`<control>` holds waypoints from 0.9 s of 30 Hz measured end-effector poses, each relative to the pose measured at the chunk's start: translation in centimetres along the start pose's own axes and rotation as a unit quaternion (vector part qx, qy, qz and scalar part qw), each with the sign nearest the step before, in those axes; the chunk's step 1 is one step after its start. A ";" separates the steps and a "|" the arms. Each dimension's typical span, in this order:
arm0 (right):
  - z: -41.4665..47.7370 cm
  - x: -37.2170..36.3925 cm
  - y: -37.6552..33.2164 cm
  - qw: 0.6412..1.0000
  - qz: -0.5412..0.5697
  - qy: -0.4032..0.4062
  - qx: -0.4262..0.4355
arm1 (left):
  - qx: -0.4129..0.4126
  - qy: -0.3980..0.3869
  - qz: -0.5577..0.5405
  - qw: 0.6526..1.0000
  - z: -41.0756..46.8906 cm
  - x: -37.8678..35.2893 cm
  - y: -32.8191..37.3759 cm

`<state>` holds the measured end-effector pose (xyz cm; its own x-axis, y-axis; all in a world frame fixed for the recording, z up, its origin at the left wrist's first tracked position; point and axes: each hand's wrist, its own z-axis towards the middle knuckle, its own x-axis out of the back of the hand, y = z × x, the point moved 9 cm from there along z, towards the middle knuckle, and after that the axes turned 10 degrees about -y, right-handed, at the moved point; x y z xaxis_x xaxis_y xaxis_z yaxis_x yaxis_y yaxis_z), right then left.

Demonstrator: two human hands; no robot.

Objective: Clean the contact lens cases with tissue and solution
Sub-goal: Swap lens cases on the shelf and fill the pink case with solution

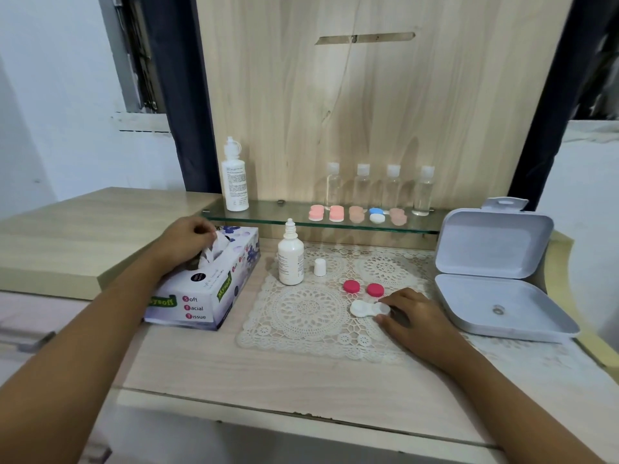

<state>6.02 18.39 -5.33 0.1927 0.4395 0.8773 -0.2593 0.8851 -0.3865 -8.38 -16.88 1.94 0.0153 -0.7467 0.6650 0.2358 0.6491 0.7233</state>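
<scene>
Near the table's (268, 370) left edge, the left hand (187, 241) pinches a tissue (214, 247) sticking out of its box (204, 296). The uncapped bottle (290, 262) stands mid-table. Toward the right edge, the right hand (415, 316) grips the white case (366, 309) between finger and thumb, below two pink lids (351, 286).

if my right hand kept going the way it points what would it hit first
The case, which the right hand pinches now; beyond it, likely the nearer pink cap, though depth is unclear.
</scene>
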 end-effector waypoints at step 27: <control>-0.1 -0.1 0.1 1.000 0.005 -0.006 -0.012 | -0.164 0.001 -0.180 0.970 -4.8 -4.5 12.6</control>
<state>6.09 18.46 -5.45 0.1787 0.4468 0.8766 -0.2381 0.8841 -0.4021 -0.81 -6.05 7.20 -0.1238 -0.9166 0.3801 0.5228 0.2654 0.8101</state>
